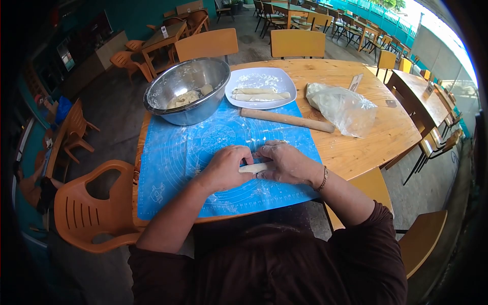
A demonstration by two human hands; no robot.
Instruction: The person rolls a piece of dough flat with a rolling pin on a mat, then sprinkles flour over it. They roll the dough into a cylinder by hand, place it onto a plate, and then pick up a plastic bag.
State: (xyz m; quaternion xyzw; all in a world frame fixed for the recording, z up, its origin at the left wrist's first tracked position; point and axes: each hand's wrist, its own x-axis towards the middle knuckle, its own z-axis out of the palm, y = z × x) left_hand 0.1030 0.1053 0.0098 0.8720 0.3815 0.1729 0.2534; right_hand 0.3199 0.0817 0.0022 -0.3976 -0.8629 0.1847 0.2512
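Note:
A short pale dough roll (254, 168) lies across the middle of a blue baking mat (168, 157) dusted with flour. My left hand (229, 165) curls its fingers around the roll's left end. On the right end, my right hand (290, 162) has its floury fingers bent over the dough, covering much of it. Just beyond my hands rests a wooden rolling pin (287, 120). Behind it, a white plate (259, 73) carries a few finished-looking dough rolls (260, 95) side by side.
A steel mixing bowl (195, 114) holding dough (185, 98) stands at the mat's back left. On the wooden table (371, 152) to the right lies a clear plastic bag (343, 107) with a pale content. Orange chair (96, 203) at left; more tables and chairs behind.

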